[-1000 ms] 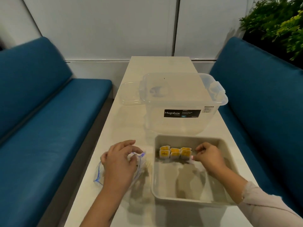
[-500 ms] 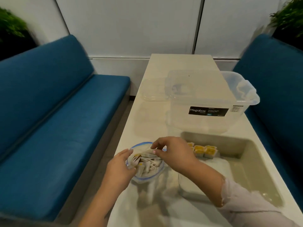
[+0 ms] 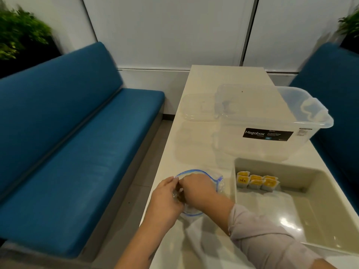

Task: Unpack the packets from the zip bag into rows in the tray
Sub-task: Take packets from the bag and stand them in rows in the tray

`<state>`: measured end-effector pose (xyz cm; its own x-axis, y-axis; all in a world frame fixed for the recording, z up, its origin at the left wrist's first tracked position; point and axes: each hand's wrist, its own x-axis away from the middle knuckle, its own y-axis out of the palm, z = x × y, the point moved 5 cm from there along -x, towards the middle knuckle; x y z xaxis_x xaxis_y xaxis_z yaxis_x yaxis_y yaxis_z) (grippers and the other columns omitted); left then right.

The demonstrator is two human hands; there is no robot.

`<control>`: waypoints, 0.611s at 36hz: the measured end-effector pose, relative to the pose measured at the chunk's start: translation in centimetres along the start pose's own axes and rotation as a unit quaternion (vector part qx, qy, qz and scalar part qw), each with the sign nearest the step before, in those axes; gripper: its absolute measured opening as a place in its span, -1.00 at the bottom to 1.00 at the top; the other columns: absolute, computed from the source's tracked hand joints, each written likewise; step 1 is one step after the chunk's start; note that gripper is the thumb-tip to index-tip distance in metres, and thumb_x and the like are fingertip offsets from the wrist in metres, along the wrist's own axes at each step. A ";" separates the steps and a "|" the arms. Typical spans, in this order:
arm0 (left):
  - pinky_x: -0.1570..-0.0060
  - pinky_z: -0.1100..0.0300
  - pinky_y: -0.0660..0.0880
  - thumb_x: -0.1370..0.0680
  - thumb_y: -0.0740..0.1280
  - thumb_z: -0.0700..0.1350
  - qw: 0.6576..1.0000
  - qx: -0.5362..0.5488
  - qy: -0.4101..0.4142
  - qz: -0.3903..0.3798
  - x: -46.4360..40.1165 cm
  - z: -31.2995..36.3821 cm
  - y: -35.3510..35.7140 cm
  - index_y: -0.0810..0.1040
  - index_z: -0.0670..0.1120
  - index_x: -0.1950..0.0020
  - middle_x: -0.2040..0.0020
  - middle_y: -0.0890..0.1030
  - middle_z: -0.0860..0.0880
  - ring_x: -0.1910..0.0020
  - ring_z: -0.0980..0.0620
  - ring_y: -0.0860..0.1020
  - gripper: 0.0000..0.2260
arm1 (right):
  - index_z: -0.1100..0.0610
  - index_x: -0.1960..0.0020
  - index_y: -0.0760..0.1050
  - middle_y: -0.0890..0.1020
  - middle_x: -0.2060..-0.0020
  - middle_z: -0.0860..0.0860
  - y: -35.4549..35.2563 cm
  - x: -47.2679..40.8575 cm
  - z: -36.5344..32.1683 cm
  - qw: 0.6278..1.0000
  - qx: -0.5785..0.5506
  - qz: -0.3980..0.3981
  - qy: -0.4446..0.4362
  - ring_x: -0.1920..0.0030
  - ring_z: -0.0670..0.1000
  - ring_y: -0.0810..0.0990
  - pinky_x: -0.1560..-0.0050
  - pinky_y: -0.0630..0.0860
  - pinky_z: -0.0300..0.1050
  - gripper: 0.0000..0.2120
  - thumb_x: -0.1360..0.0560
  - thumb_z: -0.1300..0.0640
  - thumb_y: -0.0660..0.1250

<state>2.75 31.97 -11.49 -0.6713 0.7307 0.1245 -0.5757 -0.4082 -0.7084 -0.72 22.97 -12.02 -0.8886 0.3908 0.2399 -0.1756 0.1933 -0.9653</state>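
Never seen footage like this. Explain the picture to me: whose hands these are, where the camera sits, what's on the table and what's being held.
There is no machine here. A person wears a camera on the head, so you look forward and down at their own two hands.

On the table lies a clear zip bag with a blue rim. The left hand holds its mouth at the near side. The right hand reaches into it; what its fingers grip is hidden.

To the right stands a beige tray. A short row of yellow-topped packets stands along its far end. The rest of it is bare.

Behind the tray is a big clear box labelled Megabox, with a clear lid beside it. Blue benches flank the table.
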 end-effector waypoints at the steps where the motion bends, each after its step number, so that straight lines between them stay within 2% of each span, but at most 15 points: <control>1: -0.07 0.66 0.07 -0.41 0.33 -0.31 1.000 -0.001 0.006 0.001 0.0 0.1 0.0 0.41 -0.07 -0.37 -0.38 0.39 0.02 -0.30 0.19 0.36 -0.47 | 0.07 -0.12 0.55 0.64 0.01 0.04 -0.1 0.0 0.1 1.000 -0.006 0.001 0.001 0.00 0.08 0.60 0.12 0.35 -0.12 -0.80 -0.55 0.14 0.21; 6: -0.17 0.54 0.13 -0.44 0.32 -0.27 1.000 0.002 -0.002 0.003 -0.2 -0.3 -0.1 0.36 -0.06 -0.42 -0.42 0.33 0.04 -0.37 0.15 0.32 -0.46 | -0.09 -0.17 0.56 0.65 -0.02 -0.04 -0.9 0.8 1.0 0.998 -0.046 0.030 0.006 -0.03 0.04 0.59 0.16 0.31 -0.17 -0.73 -0.55 0.11 0.20; 9: -0.19 0.48 0.16 -0.44 0.32 -0.24 1.000 0.000 -0.002 0.000 -0.2 -0.5 -0.4 0.36 -0.04 -0.42 -0.42 0.33 0.05 -0.37 0.14 0.32 -0.46 | -0.16 -0.15 0.57 0.64 -0.02 -0.06 -1.4 1.4 2.3 0.993 -0.081 0.079 0.025 -0.05 0.02 0.58 0.12 0.38 -0.16 -0.76 -0.55 0.01 0.21; 12: -0.29 0.34 0.21 -0.49 0.32 -0.19 1.000 0.008 0.000 0.011 -0.3 -0.3 -0.8 0.42 -0.02 -0.37 -0.42 0.34 0.04 -0.38 0.12 0.32 -0.56 | -0.15 -0.10 0.60 0.63 -0.02 -0.09 -2.2 2.5 3.8 0.983 -0.144 0.104 0.052 -0.05 -0.02 0.56 0.07 0.39 -0.19 -0.79 -0.52 0.01 0.28; 15: -0.29 0.27 0.24 -0.52 0.30 -0.20 0.998 0.034 0.007 0.061 -0.1 0.1 -1.6 0.50 -0.02 -0.28 -0.37 0.38 0.03 -0.35 0.08 0.36 -0.66 | -0.11 -0.03 0.63 0.65 0.04 -0.11 -3.1 4.0 5.2 0.960 -0.234 0.136 0.074 0.00 -0.06 0.56 0.13 0.37 -0.21 -0.83 -0.48 0.07 0.34; 17: -0.17 0.21 0.39 -0.53 0.28 -0.17 0.991 0.066 0.024 0.116 0.2 0.6 -2.5 0.52 0.00 -0.23 -0.24 0.45 0.04 -0.19 0.07 0.46 -0.72 | -0.10 0.02 0.65 0.67 0.12 -0.11 -3.6 4.7 5.8 0.941 -0.283 0.167 0.078 0.06 -0.06 0.57 0.10 0.44 -0.17 -0.85 -0.46 0.09 0.38; 19: 0.04 0.22 0.39 -0.56 0.25 -0.12 0.984 0.097 0.016 0.150 0.4 1.0 -3.1 0.49 0.02 -0.16 -0.10 0.47 0.07 0.01 0.11 0.49 -0.81 | -0.10 0.06 0.66 0.65 0.20 -0.13 -4.1 5.3 6.3 0.926 -0.310 0.201 0.076 0.12 -0.08 0.58 0.10 0.48 -0.14 -0.87 -0.44 0.09 0.40; 21: 0.16 0.16 0.38 -0.58 0.20 -0.06 0.979 0.145 -0.033 0.140 0.3 0.8 -3.2 0.46 -0.03 -0.02 0.08 0.52 0.05 0.12 0.04 0.49 -0.90 | -0.09 0.08 0.66 0.63 0.26 -0.16 -4.4 5.7 6.5 0.909 -0.328 0.249 0.056 0.22 -0.21 0.55 0.16 0.47 -0.16 -0.88 -0.44 0.10 0.42; 22: 0.25 0.13 0.38 -0.60 0.17 -0.02 0.974 0.187 -0.066 0.114 0.1 0.7 -2.9 0.46 -0.07 0.03 0.17 0.54 0.02 0.21 0.02 0.49 -0.84 | -0.08 0.10 0.66 0.64 0.27 -0.16 -4.6 5.9 6.5 0.901 -0.327 0.281 0.039 0.27 -0.25 0.52 0.20 0.43 -0.19 -0.90 -0.43 0.10 0.43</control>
<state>4.02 32.87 -8.89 -0.8418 0.5308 0.0982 -0.5170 -0.7405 -0.4294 -7.91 18.54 -6.81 -0.7223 0.6494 -0.2379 0.6034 0.4237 -0.6756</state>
